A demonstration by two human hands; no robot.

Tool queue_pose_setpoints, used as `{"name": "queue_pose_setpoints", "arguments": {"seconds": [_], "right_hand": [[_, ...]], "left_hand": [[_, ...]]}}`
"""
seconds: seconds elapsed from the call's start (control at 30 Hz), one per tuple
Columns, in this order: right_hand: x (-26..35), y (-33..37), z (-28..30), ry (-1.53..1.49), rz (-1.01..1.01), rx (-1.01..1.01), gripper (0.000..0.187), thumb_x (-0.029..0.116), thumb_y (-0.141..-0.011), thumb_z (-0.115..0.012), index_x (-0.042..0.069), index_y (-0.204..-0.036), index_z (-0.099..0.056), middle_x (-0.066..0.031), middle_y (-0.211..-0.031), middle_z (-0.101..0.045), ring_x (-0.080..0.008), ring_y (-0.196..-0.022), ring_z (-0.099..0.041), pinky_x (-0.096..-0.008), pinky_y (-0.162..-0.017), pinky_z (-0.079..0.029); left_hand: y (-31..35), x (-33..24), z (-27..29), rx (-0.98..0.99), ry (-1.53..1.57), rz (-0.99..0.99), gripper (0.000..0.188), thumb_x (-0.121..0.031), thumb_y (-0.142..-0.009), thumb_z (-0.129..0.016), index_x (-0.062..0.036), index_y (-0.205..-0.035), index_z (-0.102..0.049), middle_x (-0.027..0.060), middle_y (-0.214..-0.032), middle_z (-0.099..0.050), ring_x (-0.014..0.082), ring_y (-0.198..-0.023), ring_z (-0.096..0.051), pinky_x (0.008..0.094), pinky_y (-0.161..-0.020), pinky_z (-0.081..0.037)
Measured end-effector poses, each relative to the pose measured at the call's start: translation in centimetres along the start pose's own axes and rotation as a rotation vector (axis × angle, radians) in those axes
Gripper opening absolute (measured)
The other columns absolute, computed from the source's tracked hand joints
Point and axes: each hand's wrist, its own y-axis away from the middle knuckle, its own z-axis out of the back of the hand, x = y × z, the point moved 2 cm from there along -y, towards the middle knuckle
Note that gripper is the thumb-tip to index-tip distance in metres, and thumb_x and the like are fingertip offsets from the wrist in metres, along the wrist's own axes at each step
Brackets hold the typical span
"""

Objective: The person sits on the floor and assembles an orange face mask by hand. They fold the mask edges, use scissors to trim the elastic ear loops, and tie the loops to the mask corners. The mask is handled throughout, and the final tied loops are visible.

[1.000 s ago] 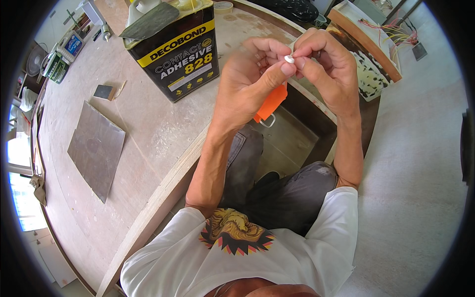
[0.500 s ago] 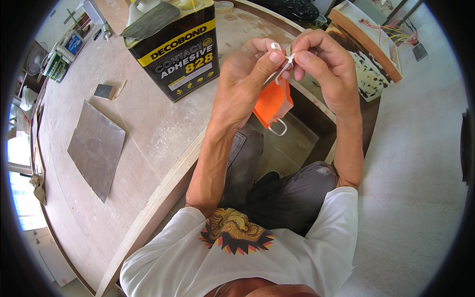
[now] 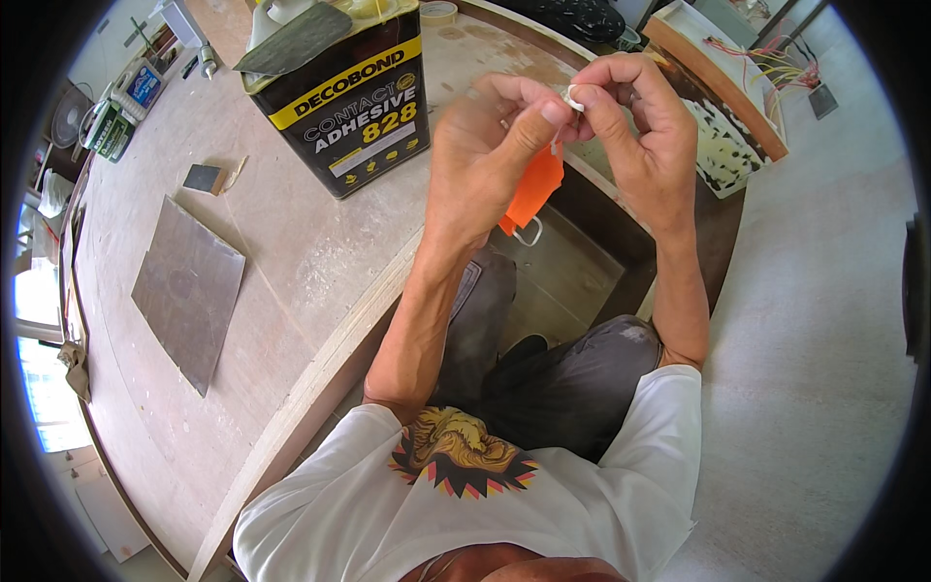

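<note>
An orange face mask (image 3: 535,190) hangs between my raised hands, past the workbench edge and above my lap. Thumb and forefinger of my right hand (image 3: 648,145) pinch its white ear loop (image 3: 574,100), bunched at the fingertips. My left hand (image 3: 472,160) is closed at the same spot, its thumb tip against the loop; its other fingers are blurred and partly hidden. The second white ear loop (image 3: 529,233) dangles free below the mask. Part of the mask lies hidden behind my left hand.
On the workbench (image 3: 291,262) stands a large black-and-yellow adhesive tin (image 3: 354,116), close to my left hand. A flat metal plate (image 3: 189,291) and a small dark block (image 3: 205,178) lie farther left. An orange-edged box (image 3: 718,82) with loose wires stands at right.
My fingertips have come closer together on the ear loop, which is now more bunched. The mask has turned and risen slightly, showing less of its pale side.
</note>
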Motion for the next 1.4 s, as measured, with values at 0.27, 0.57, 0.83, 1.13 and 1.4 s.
{"name": "queue_pose_setpoints", "arguments": {"seconds": [0.27, 0.57, 0.83, 1.13, 1.4], "right_hand": [[-0.2, -0.1, 0.6, -0.185, -0.125, 0.138, 0.017, 0.018, -0.099, -0.067, 0.002, -0.101, -0.066, 0.0001, -0.09, -0.066, -0.0064, -0.071, -0.059, -0.022, -0.064, -0.048], [-0.6, -0.2, 0.3, -0.179, -0.015, 0.09, 0.013, 0.015, -0.102, -0.06, 0.002, -0.105, -0.061, -0.0032, -0.096, -0.065, -0.0083, -0.074, -0.06, -0.0236, -0.068, -0.049], [-0.4, -0.2, 0.6, -0.269, -0.031, 0.103, 0.009, 0.007, -0.101, -0.06, 0.002, -0.107, -0.057, -0.0043, -0.098, -0.065, -0.0085, -0.078, -0.061, -0.0237, -0.069, -0.05], [-0.2, 0.0, 0.0, -0.116, 0.08, -0.047, 0.016, 0.003, -0.091, -0.072, 0.002, -0.103, -0.063, -0.0025, -0.092, -0.067, -0.0086, -0.082, -0.065, -0.0235, -0.071, -0.054], [0.3, 0.1, 0.1, -0.009, 0.054, -0.028, 0.012, 0.002, -0.089, -0.073, 0.004, -0.099, -0.066, -0.0016, -0.089, -0.069, -0.0088, -0.078, -0.066, -0.0249, -0.07, -0.054]], "left_hand": [[-0.1, 0.4, 0.2, -0.014, -0.042, 0.049, 0.024, -0.014, -0.096, -0.071, 0.0064, -0.106, -0.063, 0.01, -0.091, -0.069, 0.0117, -0.079, -0.062, 0.0247, -0.07, -0.051], [-0.2, 0.6, 0.8, 0.055, 0.098, 0.109, 0.023, -0.019, -0.1, -0.065, 0.0026, -0.108, -0.062, 0.0049, -0.092, -0.063, 0.0106, -0.084, -0.056, 0.0249, -0.078, -0.047], [0.0, 0.2, 0.3, 0.05, 0.011, 0.022, 0.025, -0.018, -0.099, -0.068, 0.0051, -0.106, -0.061, 0.0072, -0.095, -0.065, 0.011, -0.086, -0.059, 0.0251, -0.078, -0.049], [0.4, 0.0, -0.2, -0.057, -0.235, -0.105, 0.014, -0.007, -0.091, -0.076, -0.0004, -0.099, -0.067, 0.0043, -0.094, -0.068, 0.0075, -0.084, -0.062, 0.0217, -0.073, -0.051], [0.2, 0.2, -0.2, -0.152, -0.461, -0.296, 0.017, -0.012, -0.09, -0.074, 0.0041, -0.09, -0.068, 0.0061, -0.082, -0.069, 0.0104, -0.075, -0.061, 0.0258, -0.071, -0.051]]}}
